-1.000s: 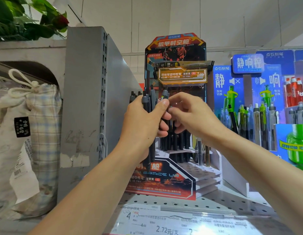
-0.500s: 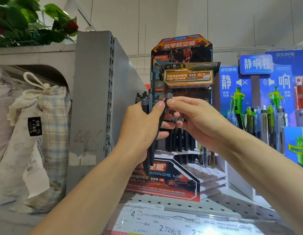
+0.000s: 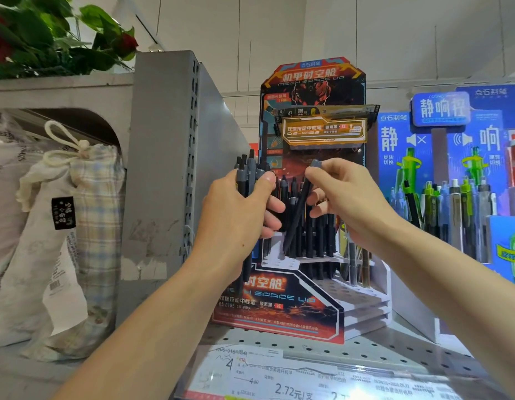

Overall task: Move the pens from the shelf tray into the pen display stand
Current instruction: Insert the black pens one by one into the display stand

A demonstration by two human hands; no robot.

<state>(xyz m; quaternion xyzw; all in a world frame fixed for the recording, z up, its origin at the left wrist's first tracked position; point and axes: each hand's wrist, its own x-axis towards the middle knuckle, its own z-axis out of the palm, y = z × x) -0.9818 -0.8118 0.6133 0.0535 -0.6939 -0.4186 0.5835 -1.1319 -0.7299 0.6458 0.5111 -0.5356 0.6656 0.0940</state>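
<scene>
My left hand [image 3: 236, 215] grips a bundle of several dark pens [image 3: 249, 174] upright, their grey tops sticking out above the fist. My right hand [image 3: 345, 203] pinches the grey top of one black pen [image 3: 298, 215], which slants down to the left, its tip near the upper tier of the pen display stand [image 3: 294, 310]. The red and orange stand has white stepped tiers with holes. Several black pens [image 3: 319, 232] stand in its upper rows behind my hands. The shelf tray is not in view.
A grey metal shelf upright [image 3: 161, 168] stands left of the stand. Cloth drawstring bags [image 3: 74, 241] fill the bay beyond it. A blue display with green and grey pens [image 3: 452, 203] stands to the right. Price labels [image 3: 279, 385] line the perforated shelf edge.
My right hand has drawn one black pen out of the bundle and moved it right, apart from my left hand. The camera has shifted slightly closer.
</scene>
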